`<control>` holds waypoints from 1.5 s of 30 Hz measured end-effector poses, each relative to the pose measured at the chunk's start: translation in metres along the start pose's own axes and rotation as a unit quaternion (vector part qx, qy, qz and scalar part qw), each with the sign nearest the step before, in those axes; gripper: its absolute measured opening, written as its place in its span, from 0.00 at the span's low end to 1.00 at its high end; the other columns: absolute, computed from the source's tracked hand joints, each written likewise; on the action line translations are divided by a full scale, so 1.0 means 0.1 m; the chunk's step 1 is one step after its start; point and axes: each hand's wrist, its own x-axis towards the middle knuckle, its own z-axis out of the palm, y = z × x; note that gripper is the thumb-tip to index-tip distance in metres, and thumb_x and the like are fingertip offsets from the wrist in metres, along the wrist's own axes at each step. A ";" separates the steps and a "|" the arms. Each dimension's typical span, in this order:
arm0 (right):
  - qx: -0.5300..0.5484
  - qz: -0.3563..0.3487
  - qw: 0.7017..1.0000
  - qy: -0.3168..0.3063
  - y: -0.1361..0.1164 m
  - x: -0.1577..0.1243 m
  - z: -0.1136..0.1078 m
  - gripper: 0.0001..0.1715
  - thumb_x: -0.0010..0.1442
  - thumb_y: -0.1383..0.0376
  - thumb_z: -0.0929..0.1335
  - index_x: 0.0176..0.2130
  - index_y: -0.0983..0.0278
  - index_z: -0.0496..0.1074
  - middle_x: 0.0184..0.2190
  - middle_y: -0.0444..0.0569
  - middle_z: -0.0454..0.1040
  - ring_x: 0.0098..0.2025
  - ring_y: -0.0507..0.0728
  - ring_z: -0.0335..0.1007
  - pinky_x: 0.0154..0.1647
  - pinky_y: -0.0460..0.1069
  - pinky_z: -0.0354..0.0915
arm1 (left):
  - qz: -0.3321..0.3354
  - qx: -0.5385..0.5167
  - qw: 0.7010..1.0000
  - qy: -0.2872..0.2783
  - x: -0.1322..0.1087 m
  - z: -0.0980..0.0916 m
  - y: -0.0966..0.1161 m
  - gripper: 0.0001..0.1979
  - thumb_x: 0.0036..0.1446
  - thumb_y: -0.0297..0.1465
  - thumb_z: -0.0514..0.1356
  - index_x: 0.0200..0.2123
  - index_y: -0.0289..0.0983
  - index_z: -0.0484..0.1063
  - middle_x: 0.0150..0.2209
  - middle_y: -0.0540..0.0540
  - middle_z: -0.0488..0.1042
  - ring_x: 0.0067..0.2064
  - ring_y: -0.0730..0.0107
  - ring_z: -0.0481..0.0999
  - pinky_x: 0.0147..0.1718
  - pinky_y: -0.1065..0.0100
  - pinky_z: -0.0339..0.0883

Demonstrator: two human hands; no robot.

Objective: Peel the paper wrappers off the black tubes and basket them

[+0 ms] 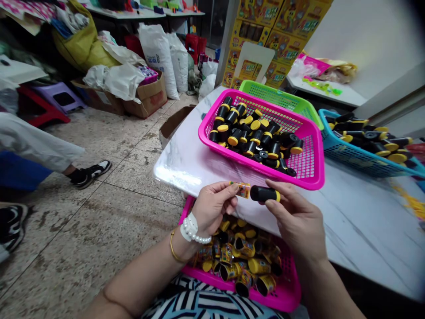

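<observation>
Hands work above near edge of white marble-patterned tabletop (348, 221); open tabletop strip between hands and pink plastic basket of black cylinders with yellow caps (308, 175). Left hand (214, 206) pinches small colourful printed sticker (243, 189). Right hand (299, 219) grips black cylinder with yellow end (264, 193) horizontal, touching sticker. Lower pink basket of labelled cylinders (285, 297) on lap beneath. Blue basket (352, 159) right, green basket (282, 97) behind.

A short black tube (263, 193) with a yellow band at its right end lies level and sideways, just in front of the near rim of the pink basket (310, 159) on the desk. The right hand (299, 219) pinches it. A small yellow-and-red printed label (243, 189) meets the tube's left end, held by the left hand (214, 206).
</observation>
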 end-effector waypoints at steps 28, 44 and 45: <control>-0.092 -0.050 0.994 -0.032 -0.11 0.01 -0.01 0.10 0.58 0.65 0.74 0.43 0.55 0.81 0.34 0.46 0.72 0.36 0.56 0.70 0.32 0.49 0.67 | -0.012 0.099 0.995 -0.010 -0.09 -0.11 -0.05 0.17 0.52 0.41 0.71 0.33 0.31 0.79 0.15 0.53 0.68 0.13 0.84 0.58 0.13 0.78 0.46; 0.007 0.053 0.998 -0.027 -0.05 -0.04 0.03 0.14 0.62 0.62 0.72 0.48 0.56 0.81 0.34 0.45 0.69 0.33 0.53 0.67 0.33 0.50 0.65 | -0.053 -0.027 0.998 -0.021 -0.02 0.00 -0.05 0.17 0.43 0.35 0.76 0.31 0.30 0.76 0.18 0.52 0.71 0.15 0.87 0.59 0.12 0.81 0.43; -0.007 0.052 0.998 -0.032 -0.05 -0.04 0.02 0.15 0.62 0.62 0.72 0.49 0.56 0.81 0.34 0.44 0.69 0.33 0.53 0.66 0.32 0.49 0.64 | -0.059 -0.029 0.998 -0.025 -0.01 -0.01 -0.06 0.17 0.43 0.35 0.76 0.31 0.30 0.76 0.17 0.53 0.70 0.14 0.87 0.58 0.12 0.81 0.43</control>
